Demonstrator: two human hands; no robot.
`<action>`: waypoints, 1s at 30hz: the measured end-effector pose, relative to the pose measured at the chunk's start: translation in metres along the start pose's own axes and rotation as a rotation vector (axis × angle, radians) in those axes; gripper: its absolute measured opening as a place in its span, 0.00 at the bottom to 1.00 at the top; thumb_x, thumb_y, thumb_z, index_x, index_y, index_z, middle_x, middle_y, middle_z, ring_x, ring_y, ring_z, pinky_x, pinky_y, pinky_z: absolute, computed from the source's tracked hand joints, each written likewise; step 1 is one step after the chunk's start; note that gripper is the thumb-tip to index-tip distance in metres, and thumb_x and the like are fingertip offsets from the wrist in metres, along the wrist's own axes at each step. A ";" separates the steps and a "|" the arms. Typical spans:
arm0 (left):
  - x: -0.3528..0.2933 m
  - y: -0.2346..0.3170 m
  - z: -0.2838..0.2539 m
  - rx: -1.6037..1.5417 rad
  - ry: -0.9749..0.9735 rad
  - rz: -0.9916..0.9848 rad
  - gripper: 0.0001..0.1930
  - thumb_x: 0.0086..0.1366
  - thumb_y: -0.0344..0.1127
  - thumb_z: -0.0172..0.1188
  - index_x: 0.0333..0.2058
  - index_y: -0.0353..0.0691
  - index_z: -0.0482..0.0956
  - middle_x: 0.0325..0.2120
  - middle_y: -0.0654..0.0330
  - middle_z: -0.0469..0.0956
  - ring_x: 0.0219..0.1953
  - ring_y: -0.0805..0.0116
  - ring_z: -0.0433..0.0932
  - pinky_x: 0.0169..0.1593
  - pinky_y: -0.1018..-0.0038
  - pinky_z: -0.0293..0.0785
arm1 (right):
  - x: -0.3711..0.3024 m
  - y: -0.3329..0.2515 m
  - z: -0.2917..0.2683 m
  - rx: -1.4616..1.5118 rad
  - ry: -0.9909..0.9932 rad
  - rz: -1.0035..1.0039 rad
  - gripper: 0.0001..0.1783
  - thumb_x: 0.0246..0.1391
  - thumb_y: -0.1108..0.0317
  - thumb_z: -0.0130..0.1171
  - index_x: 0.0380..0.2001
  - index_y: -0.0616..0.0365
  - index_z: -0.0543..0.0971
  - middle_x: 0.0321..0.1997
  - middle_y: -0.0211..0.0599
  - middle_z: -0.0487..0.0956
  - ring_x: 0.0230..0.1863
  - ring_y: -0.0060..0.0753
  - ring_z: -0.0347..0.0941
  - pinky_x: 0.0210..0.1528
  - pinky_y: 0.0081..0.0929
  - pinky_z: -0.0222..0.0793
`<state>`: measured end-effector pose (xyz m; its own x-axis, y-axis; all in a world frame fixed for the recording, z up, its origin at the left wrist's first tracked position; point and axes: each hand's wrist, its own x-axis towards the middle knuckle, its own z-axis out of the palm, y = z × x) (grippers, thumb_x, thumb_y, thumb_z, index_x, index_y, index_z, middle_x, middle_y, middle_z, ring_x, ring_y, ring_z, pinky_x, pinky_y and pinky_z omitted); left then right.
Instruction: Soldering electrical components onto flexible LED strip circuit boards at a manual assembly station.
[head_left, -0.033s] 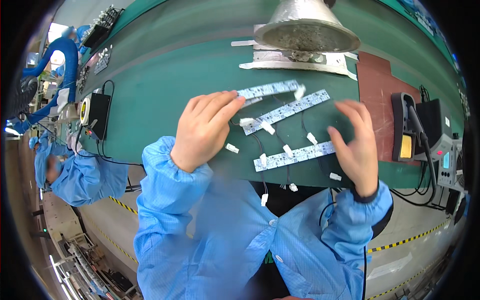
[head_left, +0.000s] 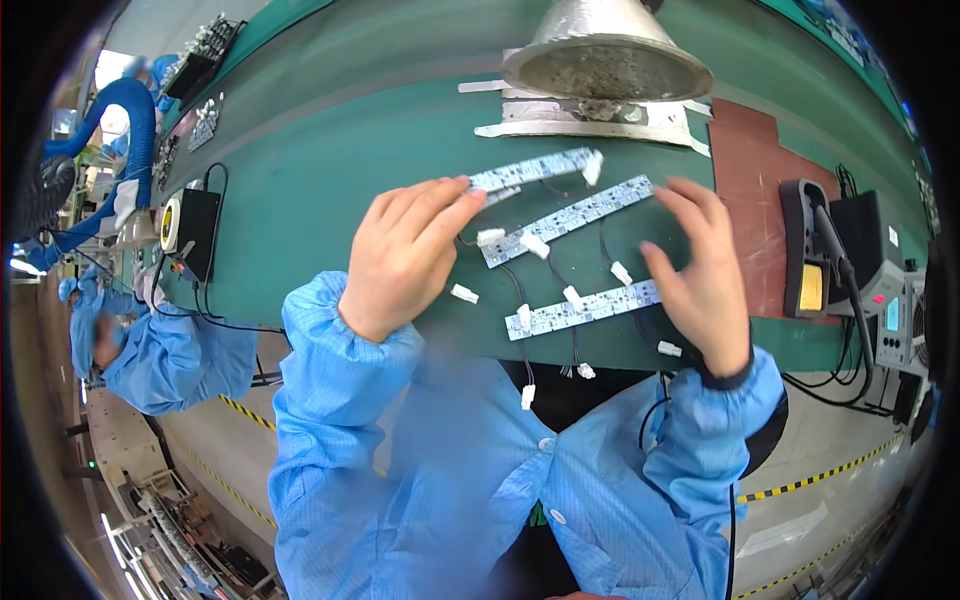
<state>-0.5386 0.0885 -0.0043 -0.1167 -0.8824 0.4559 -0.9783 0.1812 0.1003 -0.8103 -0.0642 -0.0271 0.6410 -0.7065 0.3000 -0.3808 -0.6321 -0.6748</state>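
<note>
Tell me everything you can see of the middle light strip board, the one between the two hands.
The middle strip board is a long, narrow white circuit strip dotted with small components. It lies flat on the green bench mat, slanting up toward the right, between two similar strips. White plug connectors sit at its lower-left end, with thin black wires trailing toward the bench edge. The right hand has fingertips at its right end; the left hand is near its left end.

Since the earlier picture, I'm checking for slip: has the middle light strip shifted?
No: the middle light strip sits just as far below the metal funnel.
</note>
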 end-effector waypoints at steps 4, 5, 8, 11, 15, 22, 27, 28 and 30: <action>0.008 0.003 -0.006 -0.051 0.094 0.000 0.27 0.47 0.16 0.60 0.49 0.39 0.79 0.47 0.55 0.81 0.48 0.55 0.80 0.50 0.64 0.75 | 0.014 0.014 0.030 -0.077 -0.045 -0.165 0.29 0.48 0.80 0.61 0.57 0.58 0.73 0.57 0.45 0.73 0.63 0.53 0.64 0.64 0.40 0.63; 0.008 0.005 -0.009 -0.123 0.087 -0.051 0.27 0.48 0.15 0.61 0.50 0.37 0.79 0.48 0.52 0.81 0.49 0.53 0.80 0.52 0.64 0.75 | 0.013 0.012 0.027 -0.075 -0.043 -0.167 0.29 0.48 0.80 0.61 0.57 0.58 0.73 0.57 0.45 0.73 0.63 0.53 0.64 0.64 0.40 0.63; 0.007 0.002 -0.007 -0.244 0.042 -0.117 0.27 0.49 0.15 0.60 0.51 0.36 0.79 0.50 0.50 0.80 0.51 0.52 0.79 0.55 0.65 0.74 | 0.009 0.007 0.012 -0.060 -0.131 -0.117 0.17 0.49 0.79 0.62 0.45 0.63 0.80 0.42 0.41 0.76 0.47 0.45 0.69 0.51 0.38 0.68; 0.010 -0.006 0.005 -0.356 0.032 -0.153 0.26 0.50 0.16 0.61 0.51 0.37 0.79 0.49 0.51 0.80 0.50 0.52 0.79 0.54 0.65 0.74 | -0.004 0.007 -0.006 0.085 -0.181 -0.051 0.13 0.49 0.78 0.63 0.41 0.65 0.81 0.39 0.40 0.76 0.44 0.43 0.70 0.47 0.34 0.69; 0.016 -0.016 0.016 -0.520 0.007 -0.183 0.26 0.51 0.18 0.61 0.52 0.38 0.79 0.48 0.52 0.80 0.49 0.53 0.79 0.54 0.65 0.75 | -0.011 0.008 -0.026 0.226 -0.266 -0.013 0.14 0.49 0.78 0.64 0.42 0.65 0.82 0.38 0.38 0.77 0.44 0.38 0.71 0.46 0.30 0.69; 0.024 -0.030 0.027 -0.687 -0.219 -0.092 0.25 0.59 0.25 0.63 0.57 0.35 0.75 0.56 0.50 0.75 0.60 0.54 0.72 0.65 0.63 0.65 | -0.012 0.012 -0.022 0.187 -0.219 0.005 0.20 0.44 0.80 0.65 0.45 0.63 0.81 0.51 0.41 0.77 0.55 0.45 0.69 0.61 0.35 0.64; 0.022 -0.044 0.021 -0.750 -0.216 -0.245 0.24 0.60 0.30 0.64 0.56 0.34 0.75 0.55 0.50 0.76 0.60 0.56 0.72 0.64 0.64 0.65 | -0.003 0.001 -0.024 0.088 -0.381 0.053 0.20 0.41 0.81 0.64 0.43 0.63 0.81 0.47 0.40 0.77 0.51 0.44 0.70 0.57 0.34 0.65; 0.021 -0.047 0.026 -0.718 -0.265 -0.239 0.24 0.60 0.30 0.65 0.56 0.35 0.75 0.55 0.50 0.76 0.59 0.56 0.73 0.64 0.64 0.65 | -0.001 0.003 -0.022 0.104 -0.411 0.061 0.19 0.41 0.81 0.64 0.42 0.63 0.82 0.45 0.39 0.77 0.49 0.43 0.70 0.55 0.33 0.66; 0.022 -0.047 0.034 -0.574 -0.299 -0.155 0.25 0.58 0.29 0.66 0.56 0.37 0.76 0.50 0.52 0.76 0.53 0.57 0.75 0.60 0.66 0.68 | 0.003 0.006 -0.019 0.143 -0.439 0.057 0.17 0.41 0.82 0.65 0.39 0.64 0.83 0.40 0.36 0.79 0.45 0.41 0.70 0.50 0.32 0.67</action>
<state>-0.5009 0.0464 -0.0290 -0.1057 -0.9843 0.1414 -0.7509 0.1722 0.6376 -0.8229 -0.0760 -0.0172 0.8548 -0.5178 -0.0335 -0.3478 -0.5239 -0.7775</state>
